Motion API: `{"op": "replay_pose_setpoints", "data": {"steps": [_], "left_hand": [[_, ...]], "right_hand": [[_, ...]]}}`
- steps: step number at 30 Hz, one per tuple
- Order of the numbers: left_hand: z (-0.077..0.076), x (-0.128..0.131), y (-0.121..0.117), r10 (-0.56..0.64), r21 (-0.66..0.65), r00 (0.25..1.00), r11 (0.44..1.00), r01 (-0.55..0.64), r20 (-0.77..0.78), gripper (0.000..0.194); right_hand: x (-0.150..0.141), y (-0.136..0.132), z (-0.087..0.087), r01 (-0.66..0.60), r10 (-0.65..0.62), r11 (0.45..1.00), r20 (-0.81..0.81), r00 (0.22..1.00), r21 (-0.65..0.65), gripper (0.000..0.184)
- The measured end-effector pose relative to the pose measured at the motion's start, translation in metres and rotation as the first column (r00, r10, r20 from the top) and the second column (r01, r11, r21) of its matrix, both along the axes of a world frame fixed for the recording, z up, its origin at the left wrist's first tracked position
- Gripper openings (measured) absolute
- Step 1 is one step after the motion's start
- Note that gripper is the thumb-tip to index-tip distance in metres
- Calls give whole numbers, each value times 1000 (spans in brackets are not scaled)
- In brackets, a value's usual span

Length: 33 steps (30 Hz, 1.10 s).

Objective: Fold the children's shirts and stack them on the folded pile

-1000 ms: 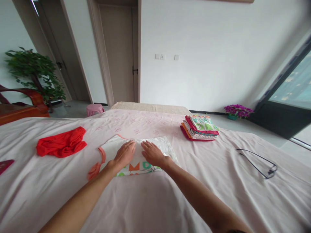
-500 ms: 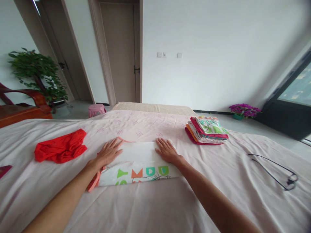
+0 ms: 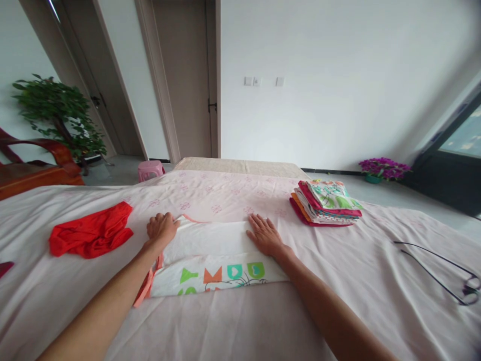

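A white T-shirt point(image 3: 214, 239) with orange trim and green, orange and teal printed letters lies folded over in front of me on a pale pink sheet point(image 3: 233, 326). My left hand point(image 3: 162, 228) is closed at its far left corner, fingers curled round the cloth edge. Flat on the right end of the shirt rests my right hand point(image 3: 266, 234), fingers stretched out. To the left lies a crumpled red garment point(image 3: 92, 230), apart from my left hand. A stack of folded clothes point(image 3: 325, 203) stands beyond my right hand.
Black-framed glasses point(image 3: 443, 271) lie on the sheet at the right. Behind are a pink stool point(image 3: 150, 170), a wooden chair point(image 3: 41, 165), a green plant point(image 3: 56, 110) and purple flowers point(image 3: 383, 169) in a pot. A dark red object pokes in at the left edge.
My left hand has gone from lying flat on the shirt to closing its fingers at the left corner. My right hand stays flat. The view has shifted slightly.
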State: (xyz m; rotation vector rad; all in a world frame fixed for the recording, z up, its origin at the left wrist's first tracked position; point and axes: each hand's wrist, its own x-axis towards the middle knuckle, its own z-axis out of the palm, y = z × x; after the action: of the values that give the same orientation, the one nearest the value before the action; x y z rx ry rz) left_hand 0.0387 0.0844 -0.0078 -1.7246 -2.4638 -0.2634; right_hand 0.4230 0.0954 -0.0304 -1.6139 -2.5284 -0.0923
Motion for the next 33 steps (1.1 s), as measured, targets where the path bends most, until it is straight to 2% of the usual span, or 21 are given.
{"op": "replay_pose_setpoints", "data": {"steps": [5,10,16,19,21,24,27,29,33], "left_hand": [[-1,6,-2,-45,34,997,998,47,-68,37],[1,1,1,-105,-3,991,994,105,-83,36],[1,-8,6,-92,-93,996,991,93,13,44],[3,-14,11,-103,-132,991,985,114,85,40],[6,-15,13,-107,-125,988,985,121,114,37],[11,-13,9,-126,-39,985,991,132,115,33],[14,-7,-5,-215,67,973,976,209,89,28],[13,-5,-17,-312,112,948,946,303,69,24],[10,-6,-35,-546,179,838,825,537,6,22]], "right_hand": [[0,0,0,-3,3,1000,-11,1000,6,61],[-1,-2,2,-6,7,1000,-14,1000,18,62],[-1,-1,1,-8,8,1000,-16,1000,13,60],[-1,-1,1,-8,8,1000,-22,1000,11,60],[-1,-1,1,-6,6,1000,-20,1000,11,60],[-1,-1,2,-6,6,1000,-18,1000,10,61],[0,-2,2,-10,10,1000,-24,1000,10,60],[0,-2,2,-12,12,1000,-29,1000,10,60],[-1,-2,4,-10,11,1000,-28,1000,14,59]]}}
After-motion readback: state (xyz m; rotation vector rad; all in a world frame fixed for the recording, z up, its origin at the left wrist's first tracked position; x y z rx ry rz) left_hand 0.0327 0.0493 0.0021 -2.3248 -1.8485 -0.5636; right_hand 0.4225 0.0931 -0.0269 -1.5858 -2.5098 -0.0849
